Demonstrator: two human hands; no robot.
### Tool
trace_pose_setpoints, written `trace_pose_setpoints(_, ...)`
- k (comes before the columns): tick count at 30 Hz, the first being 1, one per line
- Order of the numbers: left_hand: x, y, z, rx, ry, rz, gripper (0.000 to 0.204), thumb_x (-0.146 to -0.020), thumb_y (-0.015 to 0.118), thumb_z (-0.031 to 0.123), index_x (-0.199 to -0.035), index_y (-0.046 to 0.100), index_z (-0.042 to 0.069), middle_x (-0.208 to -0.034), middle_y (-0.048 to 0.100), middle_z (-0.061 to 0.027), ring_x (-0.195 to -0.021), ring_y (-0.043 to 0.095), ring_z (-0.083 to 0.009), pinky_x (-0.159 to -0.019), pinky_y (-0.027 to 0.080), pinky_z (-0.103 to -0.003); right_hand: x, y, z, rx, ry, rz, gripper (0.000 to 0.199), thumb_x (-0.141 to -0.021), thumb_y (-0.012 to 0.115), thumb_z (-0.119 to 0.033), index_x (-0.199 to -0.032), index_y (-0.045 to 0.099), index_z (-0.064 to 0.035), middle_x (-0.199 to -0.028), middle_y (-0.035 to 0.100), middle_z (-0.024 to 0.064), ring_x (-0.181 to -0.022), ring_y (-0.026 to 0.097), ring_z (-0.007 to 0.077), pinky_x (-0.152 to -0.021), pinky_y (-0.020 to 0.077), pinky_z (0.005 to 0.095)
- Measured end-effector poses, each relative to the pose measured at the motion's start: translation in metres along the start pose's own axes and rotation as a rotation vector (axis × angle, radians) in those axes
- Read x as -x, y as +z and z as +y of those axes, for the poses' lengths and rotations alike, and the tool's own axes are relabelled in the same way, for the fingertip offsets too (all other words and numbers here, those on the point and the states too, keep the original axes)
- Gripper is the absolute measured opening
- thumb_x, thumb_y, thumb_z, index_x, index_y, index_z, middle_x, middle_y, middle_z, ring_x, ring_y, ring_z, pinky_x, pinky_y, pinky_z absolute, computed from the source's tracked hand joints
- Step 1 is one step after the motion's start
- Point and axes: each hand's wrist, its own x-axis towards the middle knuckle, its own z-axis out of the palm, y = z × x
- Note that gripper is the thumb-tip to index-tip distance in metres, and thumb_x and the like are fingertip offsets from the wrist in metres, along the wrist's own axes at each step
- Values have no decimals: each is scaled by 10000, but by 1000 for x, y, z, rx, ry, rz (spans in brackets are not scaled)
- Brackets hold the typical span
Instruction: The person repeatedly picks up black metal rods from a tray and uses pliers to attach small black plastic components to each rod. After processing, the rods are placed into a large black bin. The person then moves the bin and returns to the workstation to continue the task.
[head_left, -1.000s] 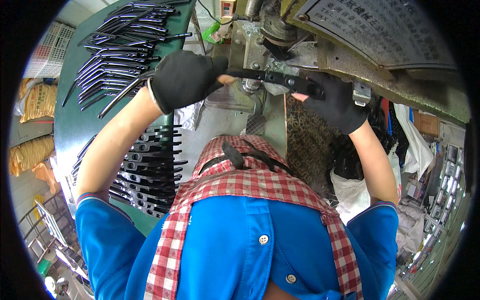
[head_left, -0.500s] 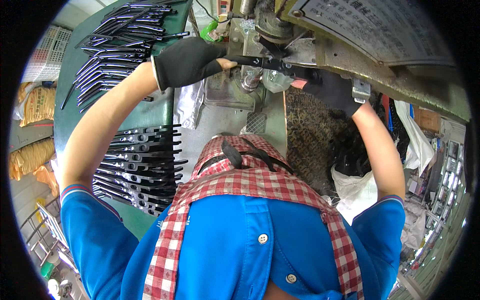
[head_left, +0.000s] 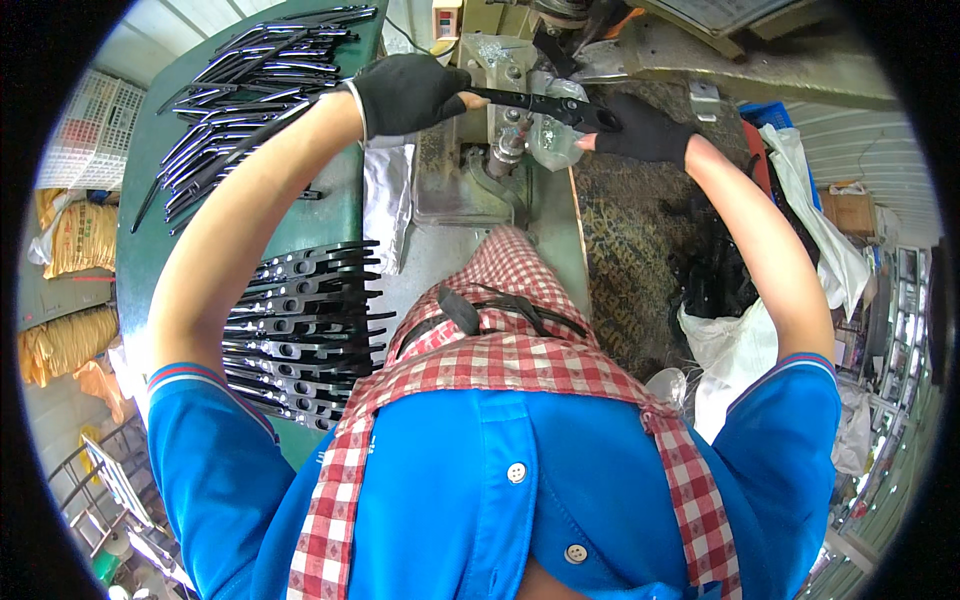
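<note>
A long black metal bar with round holes point(head_left: 540, 103) stretches level between my two hands. My left hand point(head_left: 412, 97), in a black glove with bare fingertips, is closed round its left end. At the wider, holed right end, my right hand point(head_left: 645, 130), gloved the same way, grips with its thumb at the lower edge. Just below the bar stands a greasy metal post point(head_left: 507, 145) of the machine. A clear plastic container point(head_left: 556, 143) hangs behind and below the bar, partly covered by it.
On the green table point(head_left: 310, 220) at left lie a pile of bent black rods point(head_left: 250, 90) and a stack of similar holed bars point(head_left: 300, 335). The machine's heavy arm point(head_left: 780, 75) overhangs at upper right. A worn board point(head_left: 630, 240) and white sacks point(head_left: 725, 355) are at right.
Both hands and the bar have shifted slightly within the view, which has itself moved. A checked-apron-covered knee now hides the foot pedal seen before. Both hands keep their hold.
</note>
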Motion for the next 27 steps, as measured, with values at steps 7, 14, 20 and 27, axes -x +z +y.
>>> trace_pose_setpoints(7,9,3,9,103,-101,-61,435,-942,449,479,-970,611,76,-723,626,-194,-692,626,-394,-641,488,-473,5,-15,-12,61,52,66,475,-725,724,-351,-1003,560,-3,-849,595,164,-810,574,264,-756,462,363)
trace_pose_setpoints(14,-9,-33,16,-234,107,25,365,-932,482,417,-907,634,87,-701,630,-175,-696,648,-353,-605,499,-448,13,21,-26,115,215,246,485,-699,702,-340,-1060,593,-35,-924,644,191,-859,631,313,-765,498,398)
trace_pose_setpoints(20,15,-19,13,-64,-27,96,396,-922,498,453,-921,610,73,-702,618,-180,-680,633,-369,-594,497,-445,18,7,-57,436,118,455,348,-787,649,-367,-1009,626,-101,-935,647,162,-862,641,330,-762,516,439)
trace_pose_setpoints(27,85,-15,-25,22,-274,221,521,-901,477,546,-903,632,49,-698,600,-198,-658,598,-400,-593,464,-456,18,11,-57,494,137,524,331,-761,657,-326,-1036,654,-143,-845,658,147,-800,639,338,-706,503,414)
